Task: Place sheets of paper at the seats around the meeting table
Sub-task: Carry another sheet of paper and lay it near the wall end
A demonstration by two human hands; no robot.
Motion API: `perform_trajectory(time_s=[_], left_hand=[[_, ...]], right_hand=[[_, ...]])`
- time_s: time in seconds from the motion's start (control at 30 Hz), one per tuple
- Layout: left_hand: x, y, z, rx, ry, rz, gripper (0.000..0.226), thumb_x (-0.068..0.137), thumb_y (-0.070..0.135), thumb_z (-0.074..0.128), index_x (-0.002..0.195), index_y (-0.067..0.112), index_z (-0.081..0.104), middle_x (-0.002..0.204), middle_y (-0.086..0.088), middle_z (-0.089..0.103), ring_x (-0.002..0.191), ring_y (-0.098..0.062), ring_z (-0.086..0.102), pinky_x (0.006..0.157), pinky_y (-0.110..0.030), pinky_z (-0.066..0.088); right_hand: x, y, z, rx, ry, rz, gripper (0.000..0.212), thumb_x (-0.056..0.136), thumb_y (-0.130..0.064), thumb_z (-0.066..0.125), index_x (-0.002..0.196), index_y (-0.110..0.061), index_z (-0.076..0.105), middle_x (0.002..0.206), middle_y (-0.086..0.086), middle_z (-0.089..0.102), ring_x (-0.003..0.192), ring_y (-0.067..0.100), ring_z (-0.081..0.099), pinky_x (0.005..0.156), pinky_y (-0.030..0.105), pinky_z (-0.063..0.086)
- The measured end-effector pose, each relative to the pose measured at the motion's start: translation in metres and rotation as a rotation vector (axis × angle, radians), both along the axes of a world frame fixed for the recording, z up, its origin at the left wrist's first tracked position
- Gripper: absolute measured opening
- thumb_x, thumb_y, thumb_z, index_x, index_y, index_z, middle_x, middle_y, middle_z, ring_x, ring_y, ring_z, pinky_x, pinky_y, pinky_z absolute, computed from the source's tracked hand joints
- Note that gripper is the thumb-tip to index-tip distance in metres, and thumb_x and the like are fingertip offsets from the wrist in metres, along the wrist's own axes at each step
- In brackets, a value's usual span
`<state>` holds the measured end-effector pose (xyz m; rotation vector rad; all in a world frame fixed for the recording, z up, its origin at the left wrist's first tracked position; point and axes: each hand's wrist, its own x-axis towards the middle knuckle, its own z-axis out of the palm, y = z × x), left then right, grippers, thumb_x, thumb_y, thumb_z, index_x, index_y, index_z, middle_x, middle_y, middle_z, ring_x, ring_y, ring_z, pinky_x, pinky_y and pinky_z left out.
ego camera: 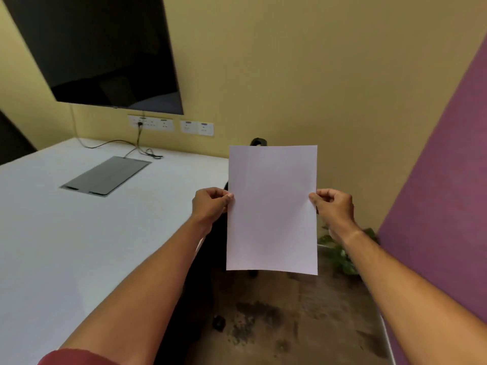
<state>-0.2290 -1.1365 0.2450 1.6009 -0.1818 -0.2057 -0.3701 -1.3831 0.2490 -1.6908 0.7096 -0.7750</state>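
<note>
A blank white sheet of paper [272, 209] hangs upright in front of me, to the right of the white meeting table [79, 246]. My left hand [210, 204] pinches its left edge and my right hand [334, 205] pinches its right edge, both about halfway up. The sheet is in the air, beyond the table's right edge and over a dark chair [259, 141], which it mostly hides.
A grey cable hatch [105, 176] is set into the table top, with a black cable [126, 146] running to wall sockets [151, 123]. A dark screen [100, 48] hangs on the yellow wall. A purple panel [445, 180] and a green plant [342, 256] stand at the right.
</note>
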Motion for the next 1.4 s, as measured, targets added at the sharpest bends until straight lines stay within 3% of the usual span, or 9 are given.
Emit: perform_trajectory(time_s=[0.23,0.4,0.53,0.67,1.1,1.4], left_hand=[[0.054,0.044,-0.006,-0.007,-0.005,0.297,0.011,0.084,0.005,0.073,0.074,0.006,0.07,0.08,-0.011,0.072,0.077,-0.023,0.069,0.08,-0.037,0.058],[0.067,0.069,-0.008,0.001,0.02,0.519,0.01,0.085,0.005,0.073,0.076,0.003,0.069,0.082,-0.013,0.071,0.077,-0.024,0.069,0.079,-0.036,0.059],[0.076,0.088,-0.008,0.01,0.033,0.656,0.01,0.085,0.005,0.073,0.076,0.003,0.069,0.081,-0.012,0.071,0.075,-0.023,0.07,0.077,-0.034,0.059],[0.097,0.104,-0.011,0.011,0.044,0.765,0.01,0.085,0.005,0.073,0.076,0.004,0.07,0.079,-0.009,0.072,0.07,-0.018,0.071,0.074,-0.031,0.059],[0.257,0.15,-0.026,-0.069,0.087,0.879,0.01,0.086,0.005,0.072,0.077,0.005,0.069,0.086,-0.013,0.072,0.079,-0.024,0.07,0.077,-0.033,0.058],[0.346,0.151,-0.069,-0.161,0.214,0.959,0.007,0.084,0.008,0.074,0.079,0.006,0.07,0.096,-0.013,0.073,0.087,-0.025,0.071,0.073,-0.03,0.058]], right_hand=[[0.137,0.008,0.001,0.005,0.001,0.348,0.008,0.084,-0.014,0.075,0.088,-0.008,0.074,0.087,0.007,0.074,0.079,0.019,0.067,0.081,0.036,0.057],[0.21,0.03,0.005,0.049,0.004,0.552,0.005,0.083,-0.014,0.076,0.081,-0.014,0.072,0.083,0.001,0.073,0.076,0.013,0.069,0.078,0.03,0.058],[0.255,0.052,0.005,0.086,0.032,0.68,0.009,0.083,-0.013,0.076,0.077,-0.016,0.07,0.085,0.003,0.073,0.079,0.017,0.069,0.077,0.031,0.059],[0.298,0.071,0.006,0.069,0.043,0.783,0.013,0.083,-0.014,0.075,0.074,-0.02,0.068,0.082,-0.002,0.072,0.075,0.011,0.068,0.07,0.021,0.054],[0.5,0.134,0.002,0.013,0.137,0.922,0.008,0.083,-0.01,0.075,0.085,-0.003,0.072,0.094,0.012,0.073,0.08,0.018,0.066,0.084,0.037,0.059],[0.621,0.152,-0.03,-0.083,0.276,0.959,0.015,0.082,-0.01,0.076,0.07,-0.009,0.068,0.085,0.009,0.071,0.076,0.02,0.065,0.083,0.043,0.06]])
